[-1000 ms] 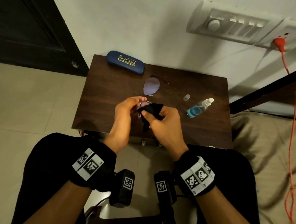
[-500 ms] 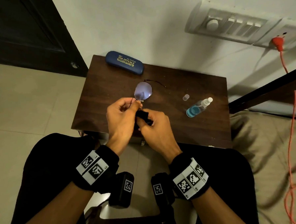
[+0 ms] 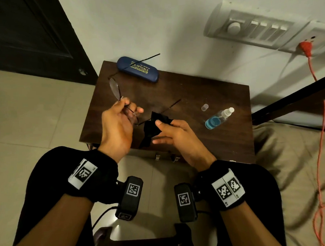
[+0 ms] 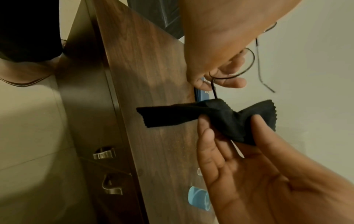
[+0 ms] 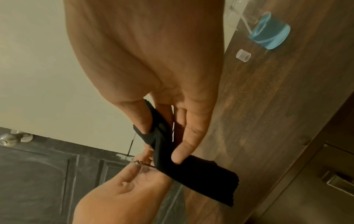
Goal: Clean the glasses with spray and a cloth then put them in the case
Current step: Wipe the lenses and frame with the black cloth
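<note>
Since half a second ago my two hands have parted: the left hand has swung the glasses out toward the tabletop's left edge, and the cloth no longer covers the lens.

Left hand — fingers curled, pinching the wire frame near the bridge. One lens stands up beyond the fingertips, over the left edge of the tabletop; one temple arm reaches back across the case, the other runs right, above the cloth. In the left wrist view the second rim loops past the fingers.

Right hand — thumb and forefinger pinch the black cloth; the remaining fingers lie straighter beneath it. The cloth hangs bunched, its free end trailing toward the near tabletop edge. It sits just beside the glasses; whether it touches the temple arm I cannot tell.

Case — blue, closed, at the far left corner of the tabletop, gold lettering on the lid.

Spray bottle — lying on its side at right, blue liquid inside, nozzle bare. Its clear cap stands just beside it, apart.
</note>
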